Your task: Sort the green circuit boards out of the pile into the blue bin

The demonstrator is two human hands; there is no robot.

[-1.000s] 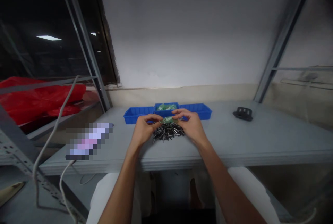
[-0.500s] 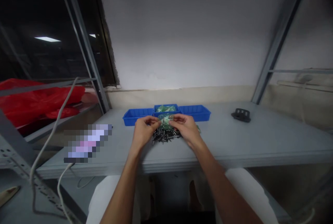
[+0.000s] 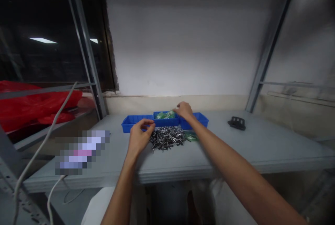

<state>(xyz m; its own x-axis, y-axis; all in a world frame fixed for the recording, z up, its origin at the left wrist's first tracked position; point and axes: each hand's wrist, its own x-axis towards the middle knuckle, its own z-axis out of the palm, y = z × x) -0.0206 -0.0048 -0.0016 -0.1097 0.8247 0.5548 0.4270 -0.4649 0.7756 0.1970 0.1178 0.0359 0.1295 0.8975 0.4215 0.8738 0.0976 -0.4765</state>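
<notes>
My left hand (image 3: 138, 136) hovers at the left side of a pile of thin metal rivet-like pieces (image 3: 169, 137), its fingers curved and apart, nothing between them. My right hand (image 3: 184, 110) reaches over the right side of the middle blue bin (image 3: 164, 121). Its fingertips pinch the edge of a small green-tinted plastic bag (image 3: 171, 114), which lies at the top of that bin. Other green bags (image 3: 161, 115) are in the same bin. Another green bag (image 3: 191, 136) rests on the table at the pile's right side, partly behind my forearm.
Blue bins stand left (image 3: 127, 126) and right (image 3: 202, 120) of the middle one. A black plastic holder (image 3: 237, 122) sits farther right on the grey table (image 3: 225, 148). At left lie a blurred-out device (image 3: 83, 151) and a white cable (image 3: 49, 130). Metal shelf posts (image 3: 272, 43) frame the table.
My right hand has carried the green bag from above the pile to the middle bin. My left hand has let go of it and stays beside the pile, which is more exposed.
</notes>
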